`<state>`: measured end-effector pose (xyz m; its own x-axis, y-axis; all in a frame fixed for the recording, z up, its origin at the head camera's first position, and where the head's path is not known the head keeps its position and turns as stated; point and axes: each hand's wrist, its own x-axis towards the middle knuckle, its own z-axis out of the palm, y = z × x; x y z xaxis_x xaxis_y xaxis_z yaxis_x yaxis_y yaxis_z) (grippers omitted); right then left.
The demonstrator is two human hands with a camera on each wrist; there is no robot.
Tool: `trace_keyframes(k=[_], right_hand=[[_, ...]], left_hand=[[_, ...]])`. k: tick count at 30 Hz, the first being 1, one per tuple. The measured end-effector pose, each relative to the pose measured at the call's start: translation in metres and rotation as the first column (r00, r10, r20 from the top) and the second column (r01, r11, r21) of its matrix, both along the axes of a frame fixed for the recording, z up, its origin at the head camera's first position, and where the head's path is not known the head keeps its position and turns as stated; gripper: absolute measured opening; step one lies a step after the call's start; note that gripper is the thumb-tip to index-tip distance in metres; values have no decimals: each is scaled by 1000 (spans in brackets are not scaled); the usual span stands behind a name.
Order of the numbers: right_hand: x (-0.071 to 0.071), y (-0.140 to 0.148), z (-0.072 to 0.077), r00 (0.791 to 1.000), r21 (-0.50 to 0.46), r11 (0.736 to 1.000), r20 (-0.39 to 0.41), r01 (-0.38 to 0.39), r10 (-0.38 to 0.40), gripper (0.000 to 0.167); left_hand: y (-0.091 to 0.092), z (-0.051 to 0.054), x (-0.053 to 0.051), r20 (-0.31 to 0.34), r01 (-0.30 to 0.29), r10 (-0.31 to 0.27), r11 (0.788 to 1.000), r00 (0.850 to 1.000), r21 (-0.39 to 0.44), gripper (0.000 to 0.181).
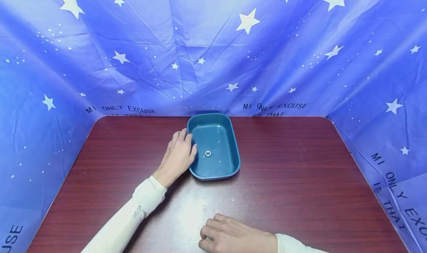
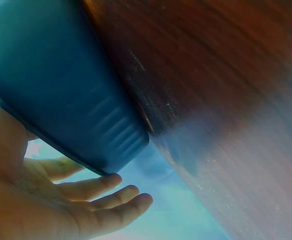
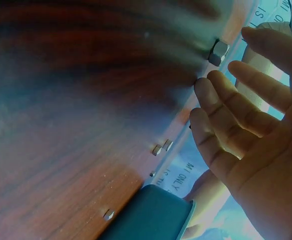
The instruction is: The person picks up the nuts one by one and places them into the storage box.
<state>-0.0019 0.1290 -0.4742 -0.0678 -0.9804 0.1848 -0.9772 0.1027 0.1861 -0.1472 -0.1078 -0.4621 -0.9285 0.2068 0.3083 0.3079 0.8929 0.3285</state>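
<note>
A blue-green rectangular tray (image 1: pixel 235 149) stands near the far edge of the table. My left hand (image 1: pixel 178 151) is at its left rim, thumb and index finger reaching over the edge. In the left wrist view the fingers (image 2: pixel 98 187) look loosely extended beside the tray's outer wall (image 2: pixel 75 95). My right hand (image 1: pixel 233 232) is low over the table in front, fingers gently bent, with nothing seen in its grasp. Near those fingertips, in the right wrist view, a metal hex nut (image 3: pixel 218 53) lies on the table.
Inside the tray are a larger metal ring-like piece (image 1: pixel 208 153) and several tiny ones. Small nuts (image 1: pixel 233 199) lie scattered on the dark red table (image 1: pixel 290 193) between tray and right hand. A blue star-print curtain (image 1: pixel 213 53) surrounds the table's back and sides.
</note>
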Motion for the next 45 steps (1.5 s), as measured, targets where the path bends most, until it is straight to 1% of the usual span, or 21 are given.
trace_keyframes(k=[5,9,18,26,35,37,39,40,41,42,44,45], right_hand=[[1,1,-1,999,11,1000,39,-17,16,4],[1,1,-2,999,18,999,33,-27,27,4],[1,0,-2,999,21,1000,40,-17,16,5],[1,0,-2,1000,23,1000,19,-2,1,10],[0,-1,-4,1000,12,1000,-11,-6,6,13],[0,-1,-4,1000,10,1000,-7,-6,6,13],[0,-1,-4,1000,10,1000,-5,-4,4,13],[-1,-1,-3,1000,10,1000,-9,-2,2,13],[-1,-1,-3,1000,11,1000,-7,0,0,13],[-1,-1,-3,1000,10,1000,-4,2,-2,13],[-1,0,-3,1000,6,1000,-13,6,-5,13],[-1,0,-2,1000,2,1000,-17,7,-7,13]], left_hand=[[0,0,0,10,-1,1,1000,1000,-6,42],[0,0,0,24,-1,2,1000,1000,-7,43],[0,-1,-2,16,-1,1,1000,1000,-11,42],[0,-1,-2,19,-2,2,1000,1000,-14,42],[0,-2,-2,37,-7,7,1000,999,-10,45],[1,-2,-2,46,-4,3,1000,999,23,46],[1,-3,-2,57,1,-6,996,998,91,46],[1,-9,-4,52,1,-8,992,999,127,47],[1,-10,-5,59,2,-13,984,998,177,49],[0,-17,-8,57,0,-12,977,998,213,52],[-1,-20,-9,71,-8,-13,958,997,286,59],[-2,-28,-12,64,-15,-4,954,998,301,62]])
